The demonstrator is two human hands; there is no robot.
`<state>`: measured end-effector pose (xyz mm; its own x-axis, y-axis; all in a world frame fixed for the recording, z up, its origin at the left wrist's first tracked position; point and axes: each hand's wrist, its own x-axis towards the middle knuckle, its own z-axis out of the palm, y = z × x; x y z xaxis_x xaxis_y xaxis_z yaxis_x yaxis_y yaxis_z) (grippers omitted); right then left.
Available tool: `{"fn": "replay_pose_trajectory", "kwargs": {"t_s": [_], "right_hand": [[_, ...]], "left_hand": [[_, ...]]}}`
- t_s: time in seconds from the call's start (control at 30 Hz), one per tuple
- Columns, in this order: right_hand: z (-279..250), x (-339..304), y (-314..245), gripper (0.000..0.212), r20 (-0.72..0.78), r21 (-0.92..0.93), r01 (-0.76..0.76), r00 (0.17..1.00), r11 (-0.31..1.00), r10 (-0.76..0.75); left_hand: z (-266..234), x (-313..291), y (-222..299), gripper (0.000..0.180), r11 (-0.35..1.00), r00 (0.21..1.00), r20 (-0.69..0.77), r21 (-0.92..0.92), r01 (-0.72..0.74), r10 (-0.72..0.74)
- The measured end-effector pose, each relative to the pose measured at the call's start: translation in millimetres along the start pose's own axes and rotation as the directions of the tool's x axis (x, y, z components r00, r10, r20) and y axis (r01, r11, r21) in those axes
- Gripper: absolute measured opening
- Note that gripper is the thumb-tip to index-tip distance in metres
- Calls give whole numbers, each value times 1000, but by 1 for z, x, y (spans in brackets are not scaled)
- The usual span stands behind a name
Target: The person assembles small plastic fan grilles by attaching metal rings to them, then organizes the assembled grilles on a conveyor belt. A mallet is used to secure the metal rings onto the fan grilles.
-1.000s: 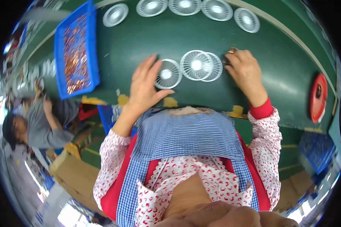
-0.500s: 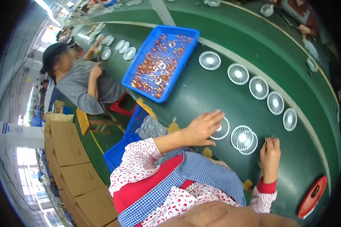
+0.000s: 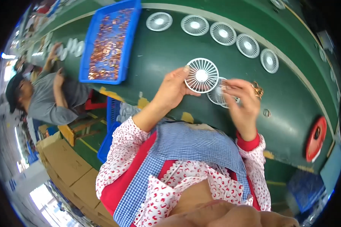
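My left hand is closed on the rim of a white round fan grille, thumb on top, and holds it up over the green table. Just right of it, my right hand has its fingertips pinched on a small copper-coloured ring, partly hidden and slightly blurred. Beneath the two hands another white grille lies on the table, mostly covered. Several copper rings sit in a clump beyond my right hand. A small ring lies to its right.
Several grilles form a curved row on the table, one of them here. A blue tray of copper rings stands at the far left, with a seated co-worker beyond. A red round object lies at right. Blue baskets stand below the table's edge.
My left hand has gone from resting over a grille to holding one up. The right hand has moved in beside it, its fingers on a ring. The view has swung round.
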<state>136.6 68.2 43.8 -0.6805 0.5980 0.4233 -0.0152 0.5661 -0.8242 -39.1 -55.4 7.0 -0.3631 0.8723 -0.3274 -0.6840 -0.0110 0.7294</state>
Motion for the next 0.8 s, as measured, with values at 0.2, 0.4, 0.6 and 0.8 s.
{"fn": "replay_pose_trajectory", "kwargs": {"t_s": [0.2, 0.4, 0.6, 0.8], "right_hand": [[2, 3, 10, 22, 133, -169, 46, 991, 985, -23], [-6, 0, 7, 31, 278, -230, -88, 948, 969, 152], [-1, 0, 3, 29, 169, -144, 5, 985, 990, 19], [3, 5, 11, 24, 218, -109, 118, 972, 987, -92]], "left_hand": [[13, 2, -11, 26, 999, 991, 125, 9, 43, -44], [14, -1, -20, 26, 993, 992, 101, 94, 71, -81], [11, 1, -21, 26, 988, 989, 91, 117, 105, -116], [5, 0, -19, 28, 973, 959, 170, 75, 218, -228]]}}
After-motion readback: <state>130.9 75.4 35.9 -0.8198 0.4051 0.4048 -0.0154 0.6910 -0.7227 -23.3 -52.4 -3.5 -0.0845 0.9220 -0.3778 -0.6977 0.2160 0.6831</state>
